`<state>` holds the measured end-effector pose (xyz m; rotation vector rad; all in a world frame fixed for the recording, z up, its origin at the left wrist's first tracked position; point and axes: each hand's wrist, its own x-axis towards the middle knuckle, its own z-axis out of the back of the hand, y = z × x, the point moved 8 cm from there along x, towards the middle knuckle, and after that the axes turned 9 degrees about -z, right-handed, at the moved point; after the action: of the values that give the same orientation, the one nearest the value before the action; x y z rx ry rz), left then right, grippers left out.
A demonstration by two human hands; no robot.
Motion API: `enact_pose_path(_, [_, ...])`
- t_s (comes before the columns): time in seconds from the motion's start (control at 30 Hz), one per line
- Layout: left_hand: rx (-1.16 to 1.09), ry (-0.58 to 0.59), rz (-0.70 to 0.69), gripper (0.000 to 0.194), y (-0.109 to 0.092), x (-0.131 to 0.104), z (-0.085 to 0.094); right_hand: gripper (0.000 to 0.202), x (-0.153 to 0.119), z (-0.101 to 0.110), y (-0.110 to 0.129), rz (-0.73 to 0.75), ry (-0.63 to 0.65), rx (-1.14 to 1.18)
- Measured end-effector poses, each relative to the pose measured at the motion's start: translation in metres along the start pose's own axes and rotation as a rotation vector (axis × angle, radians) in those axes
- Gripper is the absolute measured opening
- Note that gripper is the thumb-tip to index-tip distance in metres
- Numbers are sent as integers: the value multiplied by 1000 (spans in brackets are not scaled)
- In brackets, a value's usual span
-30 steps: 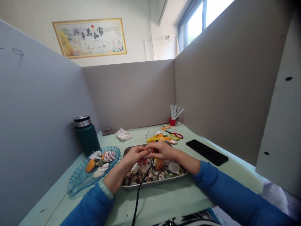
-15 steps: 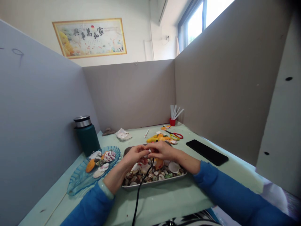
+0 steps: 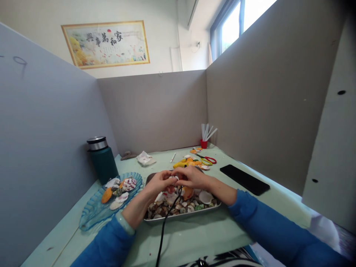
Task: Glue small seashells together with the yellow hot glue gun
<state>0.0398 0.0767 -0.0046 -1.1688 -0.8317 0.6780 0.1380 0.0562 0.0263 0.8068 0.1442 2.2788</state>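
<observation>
Above a metal tray [image 3: 183, 215] of seashells, my left hand [image 3: 160, 181] and my right hand [image 3: 194, 177] meet with their fingertips closed. Between them is a small white shell-like piece [image 3: 176, 178], mostly covered by the fingers. Mixed shells fill the tray, among them a large pale shell [image 3: 205, 197] close to my right wrist. A black cord [image 3: 163, 233] runs from the front edge over the tray and up beneath my right hand.
Left of the tray lies a blue scalloped plate [image 3: 93, 211] with shells, beside a green flask [image 3: 103, 163]. Behind the tray are a yellow glue gun [image 3: 180, 163] and scissors [image 3: 207, 160]. A red cup [image 3: 204, 144] holds white sticks. A black phone [image 3: 244, 180] lies right. Grey partitions surround the table.
My fingertips have shifted slightly around the small white piece. Both arms and everything on the table stay in place.
</observation>
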Motion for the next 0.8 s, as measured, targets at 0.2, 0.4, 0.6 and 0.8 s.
enact_pose_path(0.2, [17, 25, 2, 38, 0, 0, -2, 31, 0, -1, 1, -14, 24, 4])
enact_pose_path(0.4, [-27, -29, 13, 38, 0, 0, 1, 32, 0, -2, 0, -15, 21, 11])
enact_pose_path(0.6, [-25, -93, 30, 40, 8, 3, 9, 30, 1, -1, -1, -39, 11, -11])
enact_pose_path(0.8, [21, -122, 8, 45, 7, 3, 11, 27, 1, -1, -3, -68, 13, 6])
